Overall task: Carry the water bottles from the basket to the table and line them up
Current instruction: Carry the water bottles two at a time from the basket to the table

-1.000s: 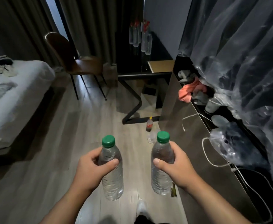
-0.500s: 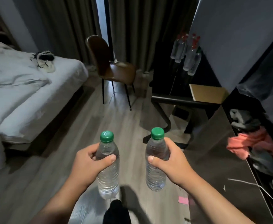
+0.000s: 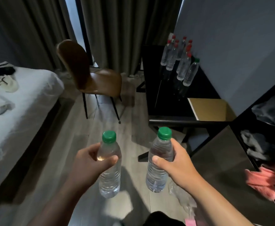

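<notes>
Head view: both hands, left (image 3: 91,162) and right (image 3: 175,163), each grip 1 upright green-capped bottle (image 3: 109,170).

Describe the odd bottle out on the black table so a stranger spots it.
Find the black table against the grey wall on the right. Clear water bottles cluster at its far end; take the nearest bottle, closest to the wall. It alone has a green cap; the rest are red-capped.

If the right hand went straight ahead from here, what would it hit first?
Probably the near edge of the black table, ahead of the right hand and its green-capped bottle, though one view leaves depth and height unclear.
</notes>
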`<state>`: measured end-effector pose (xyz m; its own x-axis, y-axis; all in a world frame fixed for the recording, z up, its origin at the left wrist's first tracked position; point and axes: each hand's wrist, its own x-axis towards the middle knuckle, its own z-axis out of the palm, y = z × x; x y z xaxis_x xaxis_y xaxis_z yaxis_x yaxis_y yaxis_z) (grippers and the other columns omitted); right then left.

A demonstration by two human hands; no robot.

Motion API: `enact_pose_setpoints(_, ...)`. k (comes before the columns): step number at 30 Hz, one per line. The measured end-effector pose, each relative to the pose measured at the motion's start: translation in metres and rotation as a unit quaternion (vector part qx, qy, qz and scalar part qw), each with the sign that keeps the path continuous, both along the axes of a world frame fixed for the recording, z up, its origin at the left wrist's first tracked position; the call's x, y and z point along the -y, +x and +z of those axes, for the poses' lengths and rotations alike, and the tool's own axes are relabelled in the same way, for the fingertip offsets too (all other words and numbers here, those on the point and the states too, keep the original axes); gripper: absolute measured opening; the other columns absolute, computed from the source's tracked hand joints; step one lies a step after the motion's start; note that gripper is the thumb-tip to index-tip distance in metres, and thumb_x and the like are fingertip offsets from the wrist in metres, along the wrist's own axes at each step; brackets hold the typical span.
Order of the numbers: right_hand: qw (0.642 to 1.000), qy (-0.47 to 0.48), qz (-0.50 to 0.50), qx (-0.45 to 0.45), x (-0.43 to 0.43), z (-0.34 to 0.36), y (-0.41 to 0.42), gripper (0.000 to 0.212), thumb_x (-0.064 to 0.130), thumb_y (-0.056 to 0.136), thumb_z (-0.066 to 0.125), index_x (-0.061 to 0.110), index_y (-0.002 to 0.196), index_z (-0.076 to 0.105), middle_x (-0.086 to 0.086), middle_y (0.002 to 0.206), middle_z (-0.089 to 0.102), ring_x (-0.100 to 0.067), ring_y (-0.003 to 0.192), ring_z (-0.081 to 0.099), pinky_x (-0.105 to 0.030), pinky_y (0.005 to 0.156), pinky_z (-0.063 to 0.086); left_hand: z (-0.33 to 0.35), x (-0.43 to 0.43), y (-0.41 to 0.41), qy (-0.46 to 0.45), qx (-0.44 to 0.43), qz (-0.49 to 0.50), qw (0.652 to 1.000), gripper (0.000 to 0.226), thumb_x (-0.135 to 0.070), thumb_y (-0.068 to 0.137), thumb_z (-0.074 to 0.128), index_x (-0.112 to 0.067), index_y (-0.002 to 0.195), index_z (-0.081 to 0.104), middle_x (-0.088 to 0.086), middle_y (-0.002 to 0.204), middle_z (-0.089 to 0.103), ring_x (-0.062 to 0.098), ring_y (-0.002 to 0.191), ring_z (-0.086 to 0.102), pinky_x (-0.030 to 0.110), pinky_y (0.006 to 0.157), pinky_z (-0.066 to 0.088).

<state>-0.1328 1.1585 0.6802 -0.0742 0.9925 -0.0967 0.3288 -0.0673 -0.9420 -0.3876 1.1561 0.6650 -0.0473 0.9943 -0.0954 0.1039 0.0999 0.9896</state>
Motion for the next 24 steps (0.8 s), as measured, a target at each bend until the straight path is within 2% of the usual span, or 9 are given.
enact_pose_setpoints(2, 1.0, -0.004, -0.014, 0.003, -0.023, -0.003, 0.005, 0.032, 0.006, 0.077, 0.077, 0.024, 0.1, 0.062, 0.007, 0.094, 0.071, -0.009, 0.085, 0.069, -0.017, 0.074, 0.052, 0.002, -0.031, 0.003, -0.001, -0.003, -0.013, 1.0, 0.04, -0.04, 0.047, 0.078, -0.022, 0.083, 0.077, 0.004, 0.077, 0.076, 0.009, 0.069, 0.07, 0.02, 0.062, 0.052)
enact_pose_setpoints(6, 0.999, -0.019, -0.038, -0.016, -0.079, -0.015, 0.012, 0.035, 0.004, 0.077, 0.077, 0.023, 0.102, 0.063, 0.005, 0.094, 0.072, -0.011, 0.086, 0.07, -0.023, 0.077, 0.051, -0.001, -0.094, 0.011, -0.005, 0.016, -0.042, 0.999, 0.035, -0.037, 0.05, 0.078, -0.025, 0.083, 0.077, 0.003, 0.077, 0.076, 0.013, 0.071, 0.072, 0.022, 0.062, 0.053)
enact_pose_setpoints(11, 0.997, -0.035, -0.04, -0.059, -0.166, -0.031, 0.005, 0.04, 0.014, 0.069, 0.079, 0.022, 0.104, 0.063, 0.001, 0.095, 0.073, -0.011, 0.087, 0.07, -0.018, 0.075, 0.049, 0.004, -0.174, 0.013, -0.004, 0.01, -0.021, 1.0, 0.035, -0.037, 0.047, 0.077, -0.026, 0.08, 0.077, 0.003, 0.075, 0.076, 0.008, 0.068, 0.07, 0.015, 0.059, 0.051)
enact_pose_setpoints(17, 0.997, -0.041, 0.006, -0.069, -0.281, -0.035, -0.012, 0.038, 0.001, 0.075, 0.078, 0.023, 0.101, 0.062, 0.005, 0.092, 0.073, -0.008, 0.084, 0.07, -0.013, 0.071, 0.049, 0.015, -0.27, -0.006, 0.0, -0.009, 0.022, 1.0, 0.039, -0.04, 0.047, 0.079, -0.027, 0.084, 0.078, 0.004, 0.079, 0.077, 0.014, 0.073, 0.072, 0.025, 0.065, 0.054)
enact_pose_setpoints(19, 0.997, -0.035, 0.014, -0.061, -0.315, -0.035, -0.02, 0.04, 0.001, 0.074, 0.079, 0.023, 0.102, 0.061, 0.006, 0.092, 0.073, -0.006, 0.085, 0.07, -0.014, 0.073, 0.049, 0.016, -0.299, -0.013, 0.005, -0.009, 0.032, 0.999, 0.04, -0.04, 0.048, 0.08, -0.025, 0.085, 0.078, 0.004, 0.08, 0.077, 0.013, 0.073, 0.072, 0.022, 0.063, 0.053)
enact_pose_setpoints(24, 0.997, -0.018, 0.027, -0.072, -0.388, -0.032, -0.048, 0.044, 0.018, 0.067, 0.082, 0.024, 0.106, 0.06, 0.01, 0.095, 0.073, -0.007, 0.088, 0.07, -0.017, 0.077, 0.052, 0.016, -0.372, -0.037, 0.023, -0.008, 0.04, 0.999, 0.041, -0.043, 0.046, 0.082, -0.027, 0.084, 0.078, 0.004, 0.08, 0.077, 0.012, 0.072, 0.072, 0.021, 0.061, 0.054)
